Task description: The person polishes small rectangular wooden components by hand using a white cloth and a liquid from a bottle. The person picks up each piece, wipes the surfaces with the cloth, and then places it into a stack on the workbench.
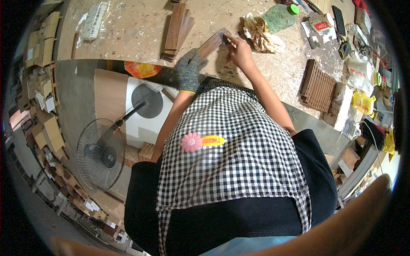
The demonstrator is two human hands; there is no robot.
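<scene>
"What's biggest from where you stand?"

"The bench (132, 30), pale, rough and spattered, then the round wire-caged fan (102, 155) to its left."

"Anything crowding the work?"

"A fanned brown stack (176, 32) just past the left hand (188, 70), ribbed slats (318, 87) off to the right. Beyond the right hand (241, 53), a green-capped clear bottle (276, 19) and a wrinkled tan wad (259, 34)."

"And the strips (209, 46)?"

"Long, thin and brown, between the hands at the bench's near side. The left, in a grey knit glove, holds their near end; the bare right touches the far end, but whether it's gripping, I can't tell."
</scene>
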